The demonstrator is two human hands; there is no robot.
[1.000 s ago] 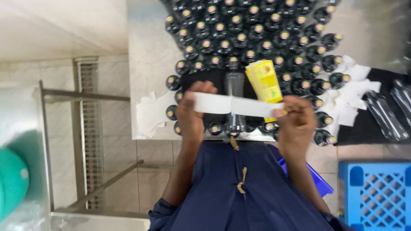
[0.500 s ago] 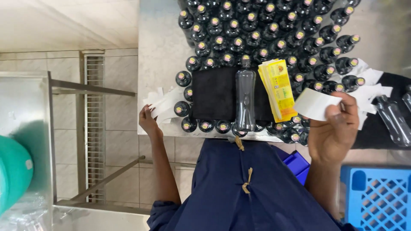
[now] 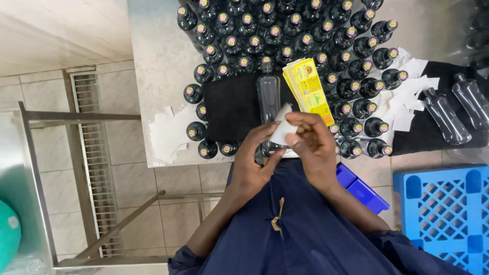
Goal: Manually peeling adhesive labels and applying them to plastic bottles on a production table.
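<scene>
Label paper, white, is pinched between the left hand and right hand at frame centre. Clear empty bottle lies above them on a black cloth; capped dark bottles crowd the surface.

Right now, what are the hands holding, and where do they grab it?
A small white paper strip, pinched between the fingers of the right hand and the left hand, at its lower end, above the lying bottle.

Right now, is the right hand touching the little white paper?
Touching. The head view shows the right hand pinching the white paper label in its fingers above the clear bottle lying on the black cloth.
</scene>
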